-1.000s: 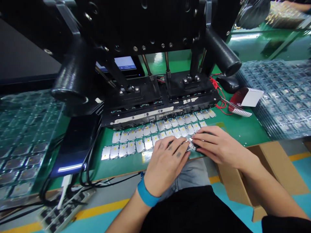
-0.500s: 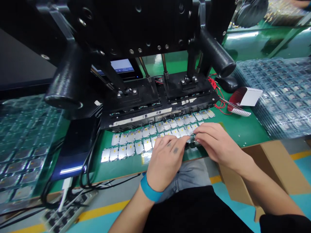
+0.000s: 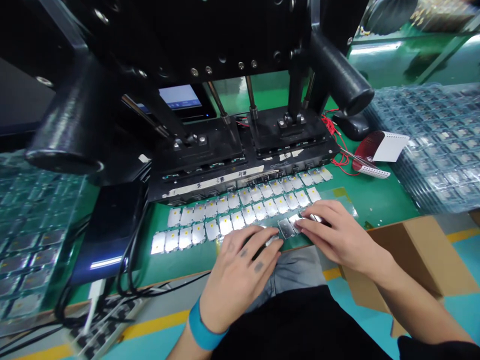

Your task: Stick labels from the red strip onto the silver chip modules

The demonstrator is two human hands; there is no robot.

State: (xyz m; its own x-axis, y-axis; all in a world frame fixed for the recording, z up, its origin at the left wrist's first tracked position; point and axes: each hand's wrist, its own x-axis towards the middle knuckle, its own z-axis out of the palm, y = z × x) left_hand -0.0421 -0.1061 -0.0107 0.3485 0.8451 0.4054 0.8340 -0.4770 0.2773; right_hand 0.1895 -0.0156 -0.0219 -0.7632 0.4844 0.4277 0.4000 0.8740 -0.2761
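Note:
Rows of small silver battery cells (image 3: 240,205) with yellow dots lie on the green mat (image 3: 375,197) in front of a black test fixture (image 3: 240,150). My left hand (image 3: 240,265), with a blue wristband, rests fingers-down on cells at the near row's middle. My right hand (image 3: 337,232) lies beside it to the right, its fingertips pressing a cell (image 3: 296,220) at the row's end. One darker cell (image 3: 285,227) lies between the two hands. The fingers of both hands are stretched and slightly curled.
Clear blister trays of cells are stacked at the right (image 3: 438,140) and at the left (image 3: 30,235). A red-and-white label roll (image 3: 375,150) lies right of the fixture. A cardboard box (image 3: 412,260) stands below the bench at right. Black cables (image 3: 127,250) hang at the left front.
My left hand has slid left and toward me, away from my right hand. The hands, close together before, are now apart, and a dark cell shows between them.

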